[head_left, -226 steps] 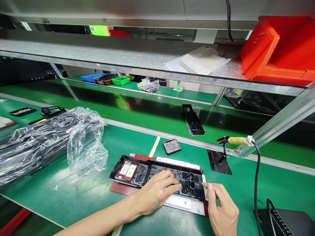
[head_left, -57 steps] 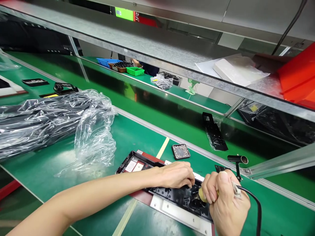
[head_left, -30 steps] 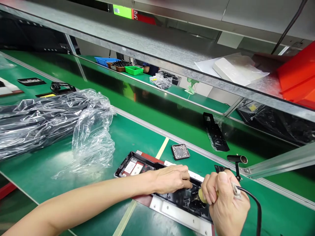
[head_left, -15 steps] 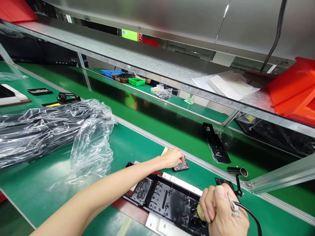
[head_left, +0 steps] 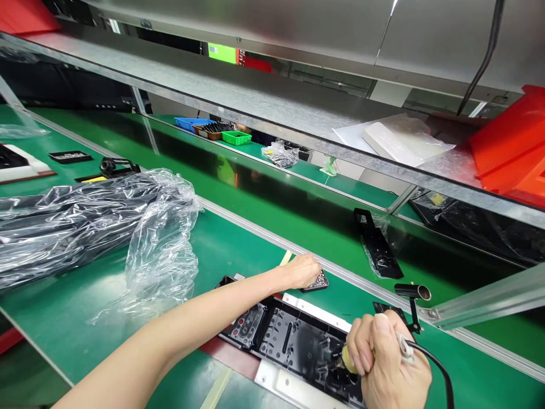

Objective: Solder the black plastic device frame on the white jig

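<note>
My left hand (head_left: pixel 303 270) reaches across to a small black tray (head_left: pixel 322 282) of tiny metal screws. Its fingers are bent together at the tray's edge; whatever they pinch is hidden. My right hand (head_left: pixel 389 358) is wrapped round an electric screwdriver (head_left: pixel 348 360), of which a yellowish front part and a cable at the back show. The screwdriver points into a long black plastic housing (head_left: pixel 293 341) with posts and holes inside. That housing lies in a white fixture (head_left: pixel 279 389), partly under my left forearm.
Plastic-wrapped black parts (head_left: pixel 76 221) lie at the left. A black bracket with a tube (head_left: pixel 412 292) stands beyond my right hand. Another black part (head_left: pixel 378 244) rests on the green strip behind the rail. A metal shelf (head_left: pixel 264 113) with a red bin (head_left: pixel 515 153) hangs above.
My left hand has shifted slightly at the screw tray, its fingers drawn closer together. My right hand with the screwdriver stays in nearly the same place. The view has tilted a little.
</note>
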Motion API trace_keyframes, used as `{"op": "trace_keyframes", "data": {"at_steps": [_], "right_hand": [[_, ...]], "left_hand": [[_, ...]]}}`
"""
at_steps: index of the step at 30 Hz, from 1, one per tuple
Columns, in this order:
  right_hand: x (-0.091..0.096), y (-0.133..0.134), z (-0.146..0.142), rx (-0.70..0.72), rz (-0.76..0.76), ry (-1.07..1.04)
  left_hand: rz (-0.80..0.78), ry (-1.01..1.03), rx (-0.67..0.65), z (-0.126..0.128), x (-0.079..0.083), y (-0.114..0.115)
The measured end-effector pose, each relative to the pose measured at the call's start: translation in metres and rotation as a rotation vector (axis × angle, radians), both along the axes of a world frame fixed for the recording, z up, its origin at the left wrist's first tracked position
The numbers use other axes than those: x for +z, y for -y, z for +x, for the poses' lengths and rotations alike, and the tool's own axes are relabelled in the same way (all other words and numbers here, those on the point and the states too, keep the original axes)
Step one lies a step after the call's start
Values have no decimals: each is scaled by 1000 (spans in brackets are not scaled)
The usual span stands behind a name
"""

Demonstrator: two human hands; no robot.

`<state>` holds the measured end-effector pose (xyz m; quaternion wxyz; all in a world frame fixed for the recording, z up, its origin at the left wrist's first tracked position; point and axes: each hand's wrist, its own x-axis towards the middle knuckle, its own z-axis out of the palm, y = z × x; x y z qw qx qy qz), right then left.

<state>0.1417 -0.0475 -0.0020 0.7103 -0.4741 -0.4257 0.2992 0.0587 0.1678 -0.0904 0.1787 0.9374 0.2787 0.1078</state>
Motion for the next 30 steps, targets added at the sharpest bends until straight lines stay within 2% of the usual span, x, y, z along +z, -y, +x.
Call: {"op": "trace_keyframes", "data": {"at_steps": [5,10,14,17,26,30], "right_hand": [[3,1,-2,22,-7,-16],[0,0,-4,11,-9,-14],[-1,0,-3,7,-8,24],[0,1,-3,7,-14,40],[0,0,-4,7,-12,22],[0,1,-4,11,-4,28]], "left_hand": [[-127,162,74,-36,30,26],[-200,289,93,-85,50,76],[-265,277,69,-110,50,111],[-288,256,32,-115,44,124],[-237,171,-193,-110,37,129],[-161,114,-247,-110,37,130]]}}
